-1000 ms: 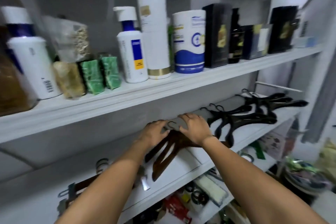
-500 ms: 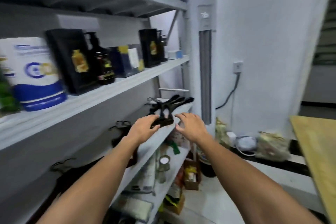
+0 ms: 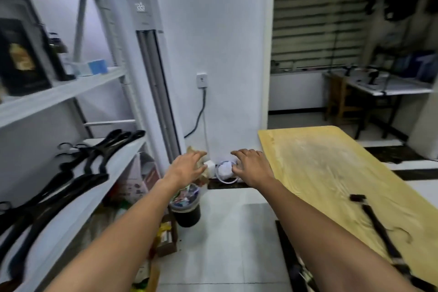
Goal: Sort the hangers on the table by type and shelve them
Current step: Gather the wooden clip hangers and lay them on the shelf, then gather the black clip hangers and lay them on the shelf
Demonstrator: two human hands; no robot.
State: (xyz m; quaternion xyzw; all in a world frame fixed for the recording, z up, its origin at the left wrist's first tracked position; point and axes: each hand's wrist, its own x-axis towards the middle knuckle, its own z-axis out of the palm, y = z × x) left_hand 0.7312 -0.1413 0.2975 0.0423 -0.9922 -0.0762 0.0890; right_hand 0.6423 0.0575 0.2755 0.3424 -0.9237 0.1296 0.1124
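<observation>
Several black hangers (image 3: 78, 168) lie in rows on the white middle shelf (image 3: 94, 187) at the left. A black clip hanger (image 3: 376, 223) lies on the yellow wooden table (image 3: 331, 168) at the right, near its front edge. My left hand (image 3: 187, 168) and my right hand (image 3: 251, 166) are stretched out in the air between the shelf and the table, above the floor. Both have relaxed, spread fingers and hold nothing.
A tall white air conditioner (image 3: 151, 78) stands beside the shelf rack. A dark bucket (image 3: 187, 211), boxes and bags crowd the floor under the shelf. Black boxes (image 3: 21, 59) stand on the upper shelf. Another desk (image 3: 388, 87) is at the far right.
My view has swung right from the shelf toward the table. Both hands have left the brown hangers on the shelf and now hover with nothing in them between shelf and table.
</observation>
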